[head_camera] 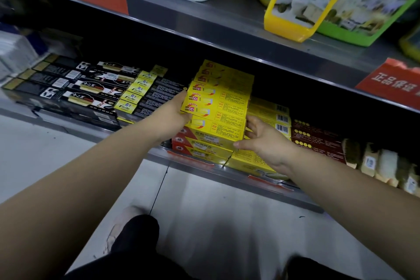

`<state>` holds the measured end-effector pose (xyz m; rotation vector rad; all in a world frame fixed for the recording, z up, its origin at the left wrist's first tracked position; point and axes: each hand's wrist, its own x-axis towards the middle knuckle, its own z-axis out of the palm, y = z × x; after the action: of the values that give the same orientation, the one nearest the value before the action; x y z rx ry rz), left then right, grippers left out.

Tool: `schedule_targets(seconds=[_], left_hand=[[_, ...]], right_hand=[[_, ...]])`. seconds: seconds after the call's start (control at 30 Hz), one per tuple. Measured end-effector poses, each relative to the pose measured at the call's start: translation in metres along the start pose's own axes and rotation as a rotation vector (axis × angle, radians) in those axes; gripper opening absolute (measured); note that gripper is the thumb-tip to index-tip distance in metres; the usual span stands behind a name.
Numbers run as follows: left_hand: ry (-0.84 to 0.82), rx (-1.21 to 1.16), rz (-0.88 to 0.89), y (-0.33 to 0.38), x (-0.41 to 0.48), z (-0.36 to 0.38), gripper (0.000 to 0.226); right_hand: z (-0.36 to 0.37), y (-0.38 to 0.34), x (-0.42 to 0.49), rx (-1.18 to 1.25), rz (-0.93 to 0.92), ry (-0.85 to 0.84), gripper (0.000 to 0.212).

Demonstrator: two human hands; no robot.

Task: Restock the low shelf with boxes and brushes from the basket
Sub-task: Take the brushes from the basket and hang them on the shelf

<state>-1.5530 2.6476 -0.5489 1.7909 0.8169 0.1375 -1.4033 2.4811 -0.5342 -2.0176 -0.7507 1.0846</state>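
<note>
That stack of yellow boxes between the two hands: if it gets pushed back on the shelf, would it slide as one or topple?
The yellow boxes look like stiff, probably light cardboard. They are piled several high and unevenly, so the top ones might shift. With the left hand and right hand at either end, they should probably slide together.

Yellow boxes (219, 102) with red marks — black boxes (68, 84) — dark-red boxes (318, 141)
</note>
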Motion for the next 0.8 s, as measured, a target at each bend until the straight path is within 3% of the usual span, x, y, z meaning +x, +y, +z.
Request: schedule_targets(seconds=[0.13,0.33,0.4,0.57,0.67,0.8], left_hand=[[0.049,-0.128,0.006,0.0,-0.007,-0.014,0.062],[0.259,-0.08,0.072,-0.026,-0.021,-0.082,0.056],[0.273,-0.081,0.052,-0.038,-0.022,-0.098,0.065],[0.126,0.103,-0.068,-0.064,-0.02,-0.119,0.107],[0.11,0.3,-0.036,-0.075,-0.019,-0.116,0.112],[0.221,0.471,0.071,-0.088,-0.019,-0.102,0.099]], right_hand=[[-0.005,-0.016,-0.003,-0.189,0.018,0.107,0.098],[0.027,-0.062,-0.004,-0.627,-0.246,0.089,0.092],[0.049,-0.08,0.006,-0.689,-0.298,0.036,0.088],[0.094,-0.122,0.054,-0.882,-0.425,-0.023,0.079],[0.107,-0.135,0.086,-1.054,-0.359,-0.055,0.1],[0.11,-0.136,0.108,-1.246,-0.185,-0.199,0.135]])
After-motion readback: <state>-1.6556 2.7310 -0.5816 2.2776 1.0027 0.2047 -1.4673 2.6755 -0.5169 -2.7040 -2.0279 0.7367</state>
